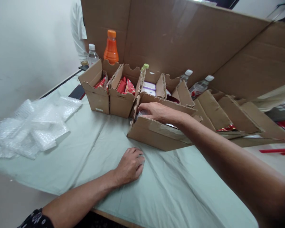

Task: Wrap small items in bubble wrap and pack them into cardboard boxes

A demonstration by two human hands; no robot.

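My right hand (154, 111) reaches over the wall of the front cardboard box (156, 134), which stands at an angle to the row behind it. Its fingers are bent round a clear, shiny plastic package (142, 113) at the box's left end. Most of that package is hidden by the hand and the cardboard. My left hand (131, 164) lies on the pale green tablecloth (97, 152) in front of the box, its fingers loosely curled in. Nothing shows in it, and its palm faces down.
Several open cardboard boxes (122, 103) stand in a row, some with red packets (125, 85). Behind them are an orange bottle (111, 49), clear bottles (201, 87) and a tall cardboard panel (175, 38). Bubble wrap (33, 126) lies left. A person's sleeve (78, 30) shows at the back.
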